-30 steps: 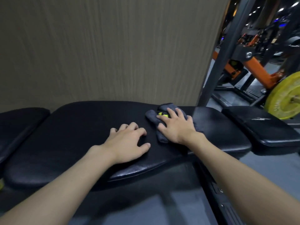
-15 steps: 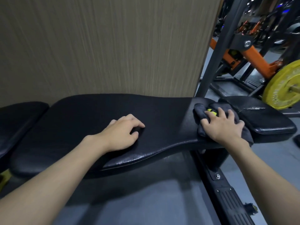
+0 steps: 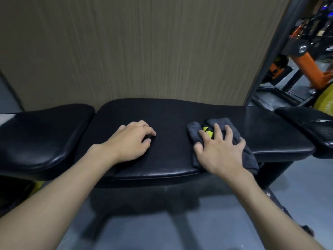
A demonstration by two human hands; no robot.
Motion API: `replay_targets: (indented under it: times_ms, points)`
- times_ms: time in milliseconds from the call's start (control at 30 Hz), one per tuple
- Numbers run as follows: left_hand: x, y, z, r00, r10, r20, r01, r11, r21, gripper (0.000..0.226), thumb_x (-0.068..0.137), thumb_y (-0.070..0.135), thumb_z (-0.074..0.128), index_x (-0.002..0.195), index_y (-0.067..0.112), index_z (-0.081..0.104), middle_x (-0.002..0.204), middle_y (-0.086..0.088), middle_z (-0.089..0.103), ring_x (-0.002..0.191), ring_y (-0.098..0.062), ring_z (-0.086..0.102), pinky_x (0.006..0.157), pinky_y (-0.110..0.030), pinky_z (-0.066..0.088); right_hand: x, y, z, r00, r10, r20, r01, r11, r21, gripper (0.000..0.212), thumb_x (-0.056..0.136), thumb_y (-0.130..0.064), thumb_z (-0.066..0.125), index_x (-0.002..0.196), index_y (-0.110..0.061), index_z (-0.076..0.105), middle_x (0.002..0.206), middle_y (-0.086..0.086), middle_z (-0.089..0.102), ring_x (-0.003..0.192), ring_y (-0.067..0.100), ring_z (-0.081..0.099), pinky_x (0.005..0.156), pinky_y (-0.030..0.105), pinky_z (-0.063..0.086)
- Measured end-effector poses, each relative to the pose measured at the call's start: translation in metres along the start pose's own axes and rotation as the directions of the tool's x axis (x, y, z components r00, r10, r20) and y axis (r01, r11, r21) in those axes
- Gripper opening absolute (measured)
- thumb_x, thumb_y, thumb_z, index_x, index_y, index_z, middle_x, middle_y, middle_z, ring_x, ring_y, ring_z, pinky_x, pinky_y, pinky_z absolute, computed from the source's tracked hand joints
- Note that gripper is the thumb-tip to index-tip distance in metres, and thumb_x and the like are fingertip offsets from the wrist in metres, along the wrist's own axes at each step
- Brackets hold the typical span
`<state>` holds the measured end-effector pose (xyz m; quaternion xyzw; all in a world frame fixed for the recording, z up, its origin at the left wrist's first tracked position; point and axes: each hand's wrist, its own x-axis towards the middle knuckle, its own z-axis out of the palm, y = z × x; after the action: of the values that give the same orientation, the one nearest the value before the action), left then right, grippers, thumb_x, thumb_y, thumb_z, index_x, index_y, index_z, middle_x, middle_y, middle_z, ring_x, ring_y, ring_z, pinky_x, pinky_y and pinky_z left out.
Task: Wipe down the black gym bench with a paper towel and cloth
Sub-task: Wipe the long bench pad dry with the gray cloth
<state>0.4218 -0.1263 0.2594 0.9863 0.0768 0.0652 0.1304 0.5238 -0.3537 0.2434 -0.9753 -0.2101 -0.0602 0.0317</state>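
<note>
1. Grey floor (image 3: 162,231), nearest to us, in the shadow of the bench.

2. Two bare forearms, which reach up from the lower corners.

3. Left hand (image 3: 131,143). We find it resting on the middle of the gym bench, knuckles raised and fingers bent under, so that the tips touch the padding. It holds nothing.

4. Right hand (image 3: 221,150). We find it palm down on the cloth, with fingers straight and spread and the thumb out to the left. It presses the cloth flat and does not grasp it.

5. Cloth (image 3: 250,159). Dark grey and folded, it lies on the right part of the central pad and reaches its near edge. A yellow mark (image 3: 207,132) shows between the index and middle fingers.

6. Gym bench, central pad (image 3: 171,114). Black and glossy, it runs left to right before us and carries both hands and the cloth.

7. Left pad (image 3: 45,134). Black, just beside the central pad, with a narrow gap between them.

8. Right pad (image 3: 306,121). Black, scuffed white on top, at the bench's far right end.

9. Wall panel (image 3: 144,51). Brown-grey with a vertical grain, directly behind the bench.

10. Black upright post (image 3: 266,56), leaning along the panel's right edge.

11. Orange machine frame (image 3: 306,64) and the edge of a yellow weight plate (image 3: 324,105), farthest off at right.
</note>
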Motion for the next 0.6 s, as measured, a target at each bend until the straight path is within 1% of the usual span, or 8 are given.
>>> replay_targets:
  times_ms: [67,167,233,300,367,433,533,600]
  points:
    - [-0.012,-0.019,-0.005,0.999,-0.024,-0.026,0.024,1.0,0.008,0.034,0.098,0.027,0.045,0.13,0.034,0.055,0.132,0.015,0.048,0.123,-0.01,0.041,0.104,-0.036,0.031,-0.013,-0.036,0.0,0.998,-0.067,-0.003,0.067,0.998,-0.009,0.056,0.094,-0.053,0.023,0.148,-0.041,0.033,0.166,0.006,0.012,0.151,0.036,0.001,0.111,0.066,0.011]
    - [-0.032,-0.047,-0.012,0.992,-0.083,-0.091,0.083,0.997,0.004,0.041,0.096,0.014,0.041,0.131,0.031,0.053,0.132,0.013,0.048,0.12,-0.013,0.041,0.102,-0.035,0.033,-0.033,-0.088,0.0,0.984,-0.177,-0.014,0.176,0.984,-0.02,0.069,0.085,-0.053,0.009,0.148,-0.038,0.033,0.165,0.01,0.013,0.15,0.038,0.002,0.109,0.068,0.009]
    - [-0.045,-0.065,-0.016,0.982,-0.13,-0.137,0.127,0.991,-0.029,0.043,0.095,0.009,0.038,0.132,0.027,0.051,0.134,0.01,0.047,0.122,-0.015,0.041,0.103,-0.038,0.036,-0.046,-0.12,0.0,0.969,-0.247,-0.017,0.247,0.969,-0.014,0.072,0.084,-0.052,0.006,0.149,-0.035,0.032,0.165,0.012,0.013,0.15,0.04,0.001,0.108,0.07,0.008]
    - [-0.056,-0.08,-0.02,0.97,-0.167,-0.175,0.153,0.984,-0.088,0.04,0.096,0.009,0.037,0.132,0.023,0.051,0.136,0.008,0.047,0.125,-0.016,0.041,0.104,-0.041,0.038,-0.055,-0.148,-0.001,0.949,-0.314,-0.02,0.314,0.949,0.004,0.064,0.091,-0.051,0.015,0.15,-0.032,0.03,0.165,0.013,0.01,0.15,0.041,-0.001,0.108,0.072,0.005]
    - [-0.067,-0.09,-0.023,0.958,-0.196,-0.209,0.163,0.973,-0.165,0.036,0.099,0.014,0.038,0.131,0.02,0.053,0.135,0.007,0.046,0.125,-0.015,0.043,0.105,-0.038,0.039,-0.063,-0.174,-0.001,0.925,-0.379,-0.02,0.379,0.925,0.023,0.06,0.097,-0.051,0.023,0.152,-0.029,0.027,0.166,0.014,0.007,0.15,0.042,-0.005,0.108,0.073,0.003]
    - [-0.076,-0.098,-0.026,0.946,-0.222,-0.237,0.167,0.959,-0.23,0.033,0.101,0.022,0.039,0.129,0.019,0.055,0.133,0.007,0.045,0.122,-0.014,0.047,0.104,-0.032,0.038,-0.07,-0.199,0.0,0.897,-0.44,-0.03,0.441,0.897,0.029,0.06,0.099,-0.051,0.025,0.154,-0.027,0.025,0.165,0.016,0.006,0.149,0.043,-0.006,0.108,0.074,0.001]
    - [-0.089,-0.108,-0.03,0.928,-0.254,-0.274,0.171,0.94,-0.296,0.033,0.101,0.032,0.038,0.126,0.021,0.057,0.128,0.011,0.045,0.12,-0.011,0.047,0.105,-0.034,0.037,-0.08,-0.237,0.004,0.848,-0.527,-0.05,0.528,0.849,0.01,0.064,0.1,-0.05,0.028,0.156,-0.021,0.019,0.165,0.018,0.003,0.148,0.046,-0.009,0.107,0.075,-0.002]
    - [-0.096,-0.112,-0.035,0.914,-0.274,-0.3,0.17,0.928,-0.333,0.034,0.102,0.034,0.035,0.124,0.022,0.059,0.126,0.011,0.048,0.118,-0.01,0.048,0.103,-0.033,0.038,-0.086,-0.256,0.007,0.805,-0.592,-0.044,0.59,0.806,-0.041,0.064,0.101,-0.048,0.033,0.157,-0.02,0.018,0.165,0.018,0.0,0.147,0.048,-0.011,0.106,0.077,-0.003]
